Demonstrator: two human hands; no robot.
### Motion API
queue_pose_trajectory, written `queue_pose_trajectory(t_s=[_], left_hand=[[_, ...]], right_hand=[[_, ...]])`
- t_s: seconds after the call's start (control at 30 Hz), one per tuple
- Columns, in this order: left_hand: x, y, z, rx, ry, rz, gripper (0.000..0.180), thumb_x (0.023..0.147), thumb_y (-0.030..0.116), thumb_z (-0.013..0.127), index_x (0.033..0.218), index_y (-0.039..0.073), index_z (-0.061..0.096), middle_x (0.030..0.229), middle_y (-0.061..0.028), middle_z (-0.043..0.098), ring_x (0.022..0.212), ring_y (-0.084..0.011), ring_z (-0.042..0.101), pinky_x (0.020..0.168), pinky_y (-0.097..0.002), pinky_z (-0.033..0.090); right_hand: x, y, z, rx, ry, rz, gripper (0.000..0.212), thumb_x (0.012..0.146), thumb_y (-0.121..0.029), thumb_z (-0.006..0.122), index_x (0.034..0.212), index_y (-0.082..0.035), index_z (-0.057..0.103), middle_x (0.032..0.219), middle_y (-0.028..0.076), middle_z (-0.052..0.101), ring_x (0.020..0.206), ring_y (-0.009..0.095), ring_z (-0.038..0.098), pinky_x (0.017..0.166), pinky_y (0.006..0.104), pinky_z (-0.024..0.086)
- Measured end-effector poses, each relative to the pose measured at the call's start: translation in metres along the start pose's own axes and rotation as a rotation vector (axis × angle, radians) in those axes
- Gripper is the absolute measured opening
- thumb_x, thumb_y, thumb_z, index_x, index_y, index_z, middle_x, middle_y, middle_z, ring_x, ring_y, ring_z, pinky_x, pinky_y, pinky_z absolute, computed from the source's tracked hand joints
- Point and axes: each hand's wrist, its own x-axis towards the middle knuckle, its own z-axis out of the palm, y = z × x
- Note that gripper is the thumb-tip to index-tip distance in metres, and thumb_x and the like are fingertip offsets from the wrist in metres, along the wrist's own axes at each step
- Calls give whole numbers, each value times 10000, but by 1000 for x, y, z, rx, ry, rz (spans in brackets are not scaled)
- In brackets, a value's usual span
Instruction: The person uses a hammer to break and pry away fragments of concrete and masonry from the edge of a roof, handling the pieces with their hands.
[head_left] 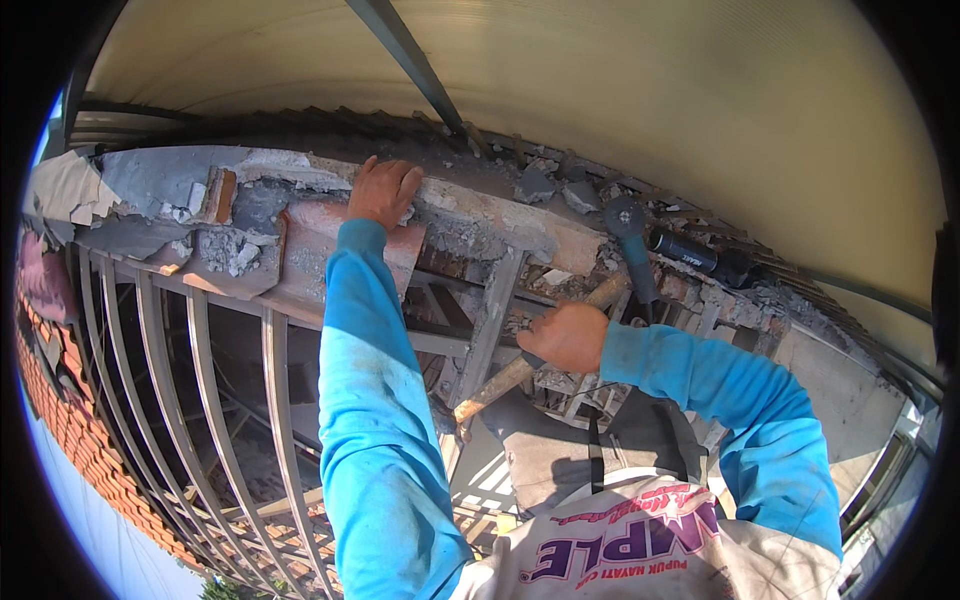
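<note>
Right hand [568,337] clenched on the wooden hammer handle [520,372] at 5 o'clock of the broken ledge [470,215], left hand [383,190] flat and released on its top edge: keep strikes short and well clear of those fingers.

Rough, crumbling concrete ledge [470,215], smooth grey metal bars [200,380], worn wooden hammer handle [500,385], matt blue cloth sleeves [370,400].

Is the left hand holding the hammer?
No. The left hand lies flat on the broken concrete ledge; the right hand grips the hammer's wooden handle.
</note>
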Motion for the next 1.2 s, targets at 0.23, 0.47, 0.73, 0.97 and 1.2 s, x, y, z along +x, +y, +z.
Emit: queue_pose_trajectory(t_s=[0.23, 0.47, 0.73, 0.97, 1.2], left_hand=[[-17, 19, -90, -49, 597, 46, 176, 902, 213, 586, 985, 90, 681, 1037, -114, 666, 1037, -348, 591, 1055, -486, 342], [13, -110, -189, -270, -23, -346, 552, 1013, 422, 309, 1033, 41, 708, 1105, -105, 686, 1164, -284, 551, 1125, -410, 244], [38, -88, -183, 60, -158, -289, 582, 954, 473, 256, 1116, 147, 709, 1232, -70, 650, 1194, -330, 524, 1091, -357, 284], [34, -102, -186, -87, -201, -300, 566, 947, 462, 225, 1228, 181, 628, 1221, -24, 660, 1218, -266, 516, 1111, -422, 213], [44, -91, -179, -97, -134, -342, 549, 945, 483, 249, 1184, 207, 658, 1235, -10, 653, 1228, -239, 510, 1114, -399, 206]], right_hand=[[-14, 9, -13, 32, -1, 336, 179, 745, -170, 626, 882, -61, 590, 744, 125, 651, 687, 317, 670, 605, 429, 538], [88, -51, -82, -48, 106, -383, 124, 762, -175, 618, 824, -83, 565, 655, 116, 626, 637, 289, 663, 569, 411, 525], [181, 42, -147, -273, 153, 266, 131, 783, -118, 614, 871, -31, 657, 749, 179, 676, 733, 356, 688, 617, 467, 555], [147, -62, -90, -211, 174, -380, 109, 744, -168, 610, 733, -67, 572, 653, 125, 636, 641, 287, 674, 609, 405, 535], [187, 52, -167, -318, 173, 399, 159, 782, -99, 603, 923, -39, 647, 742, 170, 669, 712, 362, 675, 606, 486, 540]])
